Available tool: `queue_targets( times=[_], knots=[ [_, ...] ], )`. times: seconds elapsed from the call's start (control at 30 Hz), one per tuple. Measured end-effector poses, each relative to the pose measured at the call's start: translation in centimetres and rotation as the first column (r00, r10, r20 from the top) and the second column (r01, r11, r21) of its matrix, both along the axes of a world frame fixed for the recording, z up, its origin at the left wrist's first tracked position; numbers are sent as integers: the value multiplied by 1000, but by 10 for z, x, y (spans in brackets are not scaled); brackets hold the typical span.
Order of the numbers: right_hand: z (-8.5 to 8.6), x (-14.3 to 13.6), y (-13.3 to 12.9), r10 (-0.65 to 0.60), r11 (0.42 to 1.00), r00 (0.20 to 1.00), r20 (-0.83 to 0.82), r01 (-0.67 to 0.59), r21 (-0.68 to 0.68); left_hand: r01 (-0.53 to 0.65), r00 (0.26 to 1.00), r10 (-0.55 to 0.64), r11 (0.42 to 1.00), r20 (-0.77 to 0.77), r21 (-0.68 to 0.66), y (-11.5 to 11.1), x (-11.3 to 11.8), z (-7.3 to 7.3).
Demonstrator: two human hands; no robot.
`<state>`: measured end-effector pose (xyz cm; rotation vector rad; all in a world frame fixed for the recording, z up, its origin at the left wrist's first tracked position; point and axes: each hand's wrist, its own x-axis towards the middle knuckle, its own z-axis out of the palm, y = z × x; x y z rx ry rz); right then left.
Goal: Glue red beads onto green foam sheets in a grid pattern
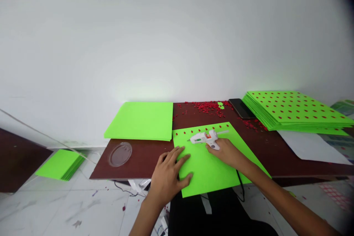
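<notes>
A bright green sheet (pixel 210 166) lies on the dark brown table (pixel 143 162) in front of me, with a row of small red dots along its far edge. My left hand (pixel 167 175) rests flat on the sheet's left edge, fingers spread. My right hand (pixel 225 151) grips the handle of a white hot glue gun (pixel 204 137), whose nozzle points left just under the red dots.
A stack of plain green sheets (pixel 142 120) lies at the left rear, and a stack of dotted green sheets (pixel 295 110) at the right. Loose red beads (pixel 210 107), a dark phone (pixel 242 108), a clear lid (pixel 120 153), white paper (pixel 309 147). More green sheets (pixel 61 164) lie on the floor.
</notes>
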<state>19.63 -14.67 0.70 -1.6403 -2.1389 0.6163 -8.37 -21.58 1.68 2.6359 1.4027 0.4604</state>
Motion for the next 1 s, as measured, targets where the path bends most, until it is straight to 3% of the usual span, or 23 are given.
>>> queue_targets(
  times=[0.57,0.8,1.0],
  knots=[
    [1,5,4,-27,999,998,-55,29,23,-7,1000,7,1000,7,16,0,1,1],
    [2,11,-6,16,1000,996,-91,-18,-21,-6,1000,6,1000,1,16,0,1,2],
    [-6,34,-2,-106,994,992,-69,106,-4,-5,1000,5,1000,5,20,0,1,1]
  ],
)
